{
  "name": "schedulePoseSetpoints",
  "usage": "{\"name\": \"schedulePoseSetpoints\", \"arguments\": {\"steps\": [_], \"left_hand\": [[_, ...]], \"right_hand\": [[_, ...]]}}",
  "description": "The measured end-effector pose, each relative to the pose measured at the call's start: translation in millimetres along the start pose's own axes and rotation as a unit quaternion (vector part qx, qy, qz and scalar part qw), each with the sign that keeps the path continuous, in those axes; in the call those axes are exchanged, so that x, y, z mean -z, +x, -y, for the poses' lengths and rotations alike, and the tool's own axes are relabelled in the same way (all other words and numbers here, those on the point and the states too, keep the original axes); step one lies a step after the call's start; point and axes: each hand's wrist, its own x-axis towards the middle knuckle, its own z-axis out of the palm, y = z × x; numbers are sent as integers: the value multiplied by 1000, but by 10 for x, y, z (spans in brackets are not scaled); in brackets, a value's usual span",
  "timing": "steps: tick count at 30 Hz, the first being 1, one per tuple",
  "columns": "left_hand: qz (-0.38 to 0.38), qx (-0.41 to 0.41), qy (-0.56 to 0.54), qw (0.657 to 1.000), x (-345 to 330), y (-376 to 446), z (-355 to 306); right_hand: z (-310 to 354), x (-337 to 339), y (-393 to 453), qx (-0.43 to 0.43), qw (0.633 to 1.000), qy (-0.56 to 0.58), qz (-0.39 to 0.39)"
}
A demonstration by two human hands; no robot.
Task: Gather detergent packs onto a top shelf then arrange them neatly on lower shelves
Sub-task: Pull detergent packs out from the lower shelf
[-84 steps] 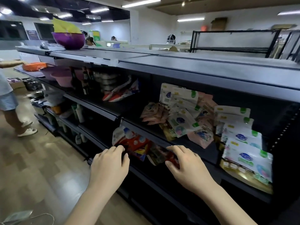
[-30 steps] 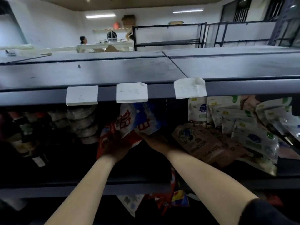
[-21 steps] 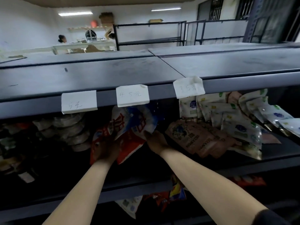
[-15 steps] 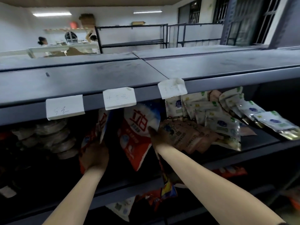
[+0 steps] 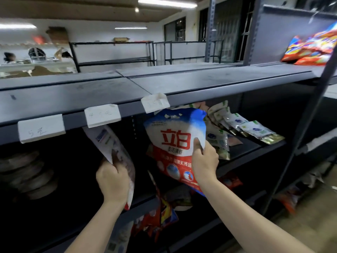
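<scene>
Lifting: two detergent packs, one per hand, held in front of the shelving just below the top shelf's front edge.
Right hand [image 5: 205,162]: fingers curled round the right edge of the red, white and blue detergent pack [image 5: 176,143], thumb pressed on its printed face; the pack hangs upright, its top near the shelf lip.
Left hand [image 5: 113,181]: closed round the lower part of a second pack [image 5: 111,145], seen from its pale back; it tilts up and to the left, with its upper end behind a price tag.
Top shelf [image 5: 200,83]: flat grey deck, bare across the near span; a heap of red and orange packs [image 5: 310,50] lies at its far right.
Price tags [image 5: 102,115]: three white labels clipped along the front lip.
Middle shelf [image 5: 255,146]: white and green sachets [image 5: 255,129] lean in a loose row beside the right-hand pack.
Lower shelf: more red packs [image 5: 158,216], jumbled and partly hidden in shadow.
Stage, as judged: gathering; these two are not yet on the top deck.
Handling advice: draw both packs out clear of the lip before raising them, so the tags are not knocked.
Placement advice: lay each flat and well back from the edge; soft pouches held by one side sag and can slide off.
</scene>
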Motion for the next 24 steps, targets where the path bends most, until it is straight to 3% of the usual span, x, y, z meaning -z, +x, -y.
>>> {"name": "schedulePoseSetpoints", "arguments": {"steps": [4,9,12,24], "left_hand": [[88,-56,7,995,-177,-266,-289],[144,-136,-12,980,-468,-613,-756],[176,-132,-40,975,-673,-846,-1063],[189,-138,-118,965,-1698,-1815,-2496]], "right_hand": [[-127,510,43,23,995,-43,-90],[-345,1189,114,44,982,-56,-174],[-485,1606,198,67,971,-78,-216],[-1330,3442,870,67,950,-84,-293]]}}
